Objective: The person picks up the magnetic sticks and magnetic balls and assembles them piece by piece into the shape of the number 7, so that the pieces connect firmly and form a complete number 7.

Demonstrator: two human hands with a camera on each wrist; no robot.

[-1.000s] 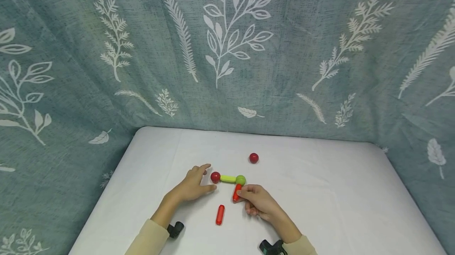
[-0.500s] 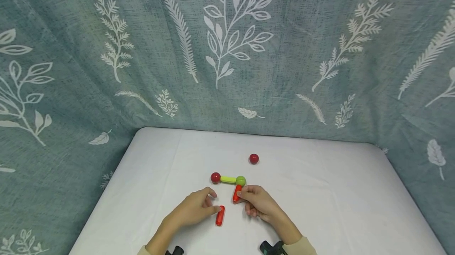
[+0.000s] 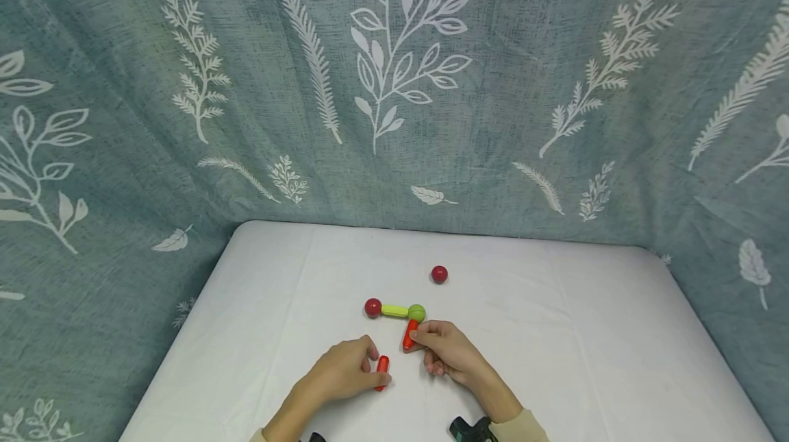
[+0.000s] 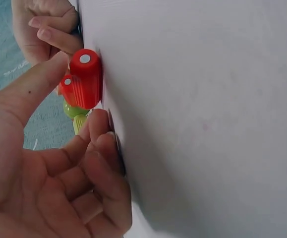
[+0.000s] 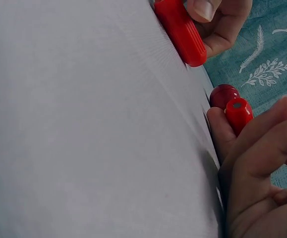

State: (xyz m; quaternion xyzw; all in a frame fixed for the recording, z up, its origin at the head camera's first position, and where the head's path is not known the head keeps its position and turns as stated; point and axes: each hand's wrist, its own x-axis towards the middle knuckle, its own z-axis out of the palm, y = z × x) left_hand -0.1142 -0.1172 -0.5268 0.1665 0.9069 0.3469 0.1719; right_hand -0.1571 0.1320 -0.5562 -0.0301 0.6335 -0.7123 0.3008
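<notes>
My right hand [image 3: 455,351] pinches a red magnetic stick [image 3: 409,336] between thumb and fingers; its far end meets a green ball [image 3: 416,312]. From that ball a yellow-green stick [image 3: 394,310] runs left to a dark red ball [image 3: 372,308]. Nearer the table's front lies a second red magnetic stick [image 4: 86,82], a pale disc showing in its end. Around this one my left hand [image 3: 345,368] is spread: the thumb [image 4: 39,82] crosses above it, and the bent fingers [image 4: 99,124] stand at its left side near the cloth.
Another dark red ball [image 3: 440,274] sits alone farther back on the white-covered table [image 3: 555,332]. A green-blue leaf-patterned curtain [image 3: 493,120] hangs behind the table and along its sides. Black wrist cameras show at both wrists, such as the right one [image 3: 470,430].
My left hand has come from beside the left dark red ball back toward the front, down to the loose red stick. The right hand has kept its hold in place.
</notes>
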